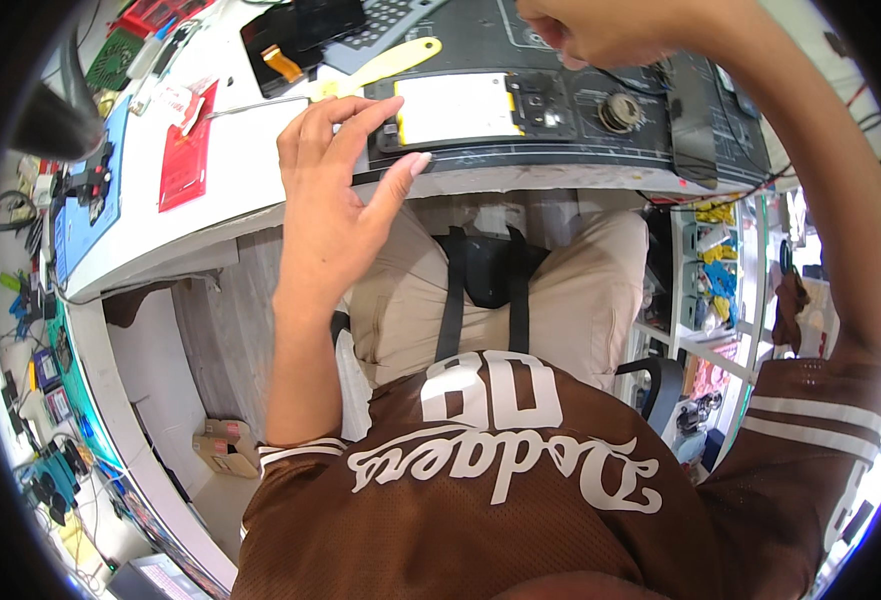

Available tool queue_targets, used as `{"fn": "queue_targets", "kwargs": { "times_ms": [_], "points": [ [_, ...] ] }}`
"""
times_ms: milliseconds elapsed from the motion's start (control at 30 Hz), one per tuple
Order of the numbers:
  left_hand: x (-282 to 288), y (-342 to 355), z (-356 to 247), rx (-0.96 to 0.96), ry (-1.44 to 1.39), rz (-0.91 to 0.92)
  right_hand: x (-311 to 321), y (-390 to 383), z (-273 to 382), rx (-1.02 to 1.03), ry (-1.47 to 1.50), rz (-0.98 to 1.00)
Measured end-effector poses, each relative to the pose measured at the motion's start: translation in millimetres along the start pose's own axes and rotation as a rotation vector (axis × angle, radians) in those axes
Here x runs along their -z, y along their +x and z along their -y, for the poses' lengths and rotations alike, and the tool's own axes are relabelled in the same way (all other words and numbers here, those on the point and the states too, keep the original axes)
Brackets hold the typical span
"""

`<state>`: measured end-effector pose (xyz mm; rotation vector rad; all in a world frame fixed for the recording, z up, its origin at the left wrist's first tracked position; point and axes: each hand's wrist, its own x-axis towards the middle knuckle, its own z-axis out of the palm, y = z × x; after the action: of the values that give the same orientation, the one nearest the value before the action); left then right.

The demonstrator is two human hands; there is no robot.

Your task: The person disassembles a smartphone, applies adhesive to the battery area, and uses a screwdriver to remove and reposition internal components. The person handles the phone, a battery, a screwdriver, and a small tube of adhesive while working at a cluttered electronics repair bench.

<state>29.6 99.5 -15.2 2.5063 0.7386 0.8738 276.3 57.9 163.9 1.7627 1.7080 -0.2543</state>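
An opened phone (548,112) lies on a black work mat (520,158), its large white battery (457,105) with yellow edges facing up. My left hand (328,185) is at the phone's left end, index fingertip on the battery's corner and thumb stretched out along the near edge. Those fingers are apart and grip nothing. Above the mat, at the top of the view, my right hand (600,35) is curled closed. What it may hold is hidden by the hand and the picture's edge. A small round metal container (620,113) stands to the right of the phone.
Behind the phone lie a yellow-green plastic tool (390,65) and a black screen part with an orange ribbon cable (278,65). A red flat sheet (185,160) and a blue mat (110,190) are on the left. Cables (770,185) hang at the table's right.
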Motion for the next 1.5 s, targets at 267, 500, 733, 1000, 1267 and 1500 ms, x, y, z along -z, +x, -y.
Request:
{"fn": "queue_targets", "kwargs": {
  "times_ms": [267,500,733,1000,1267,1500],
  "points": [
    [-9.5,-1.7,17.4,-0.009,0.060,-0.137,4.6,1.2,5.8,-0.001,0.092,-0.027],
    [-9.5,-0.7,10.2,0.041,0.112,-0.086,2.8,17.3,7.9,-0.003,-0.016,-0.031],
    [-6.5,5.9,8.3,0.012,0.136,-0.034,-0.8,10.3,1.9,0.071,0.021,-0.064],
    [-5.0,10.3,1.3,0.073,0.133,0.022,-15.9,15.5,-10.3,0.117,-0.094,-0.173],
    [-4.3,7.7,0.4,0.095,0.109,0.015,-28.6,12.3,-15.9,0.151,-0.099,-0.252],
    [-1.5,5.2,-2.5,0.115,0.113,0.052,-40.4,16.5,-10.4,0.132,-0.141,-0.273]
  ]
}}
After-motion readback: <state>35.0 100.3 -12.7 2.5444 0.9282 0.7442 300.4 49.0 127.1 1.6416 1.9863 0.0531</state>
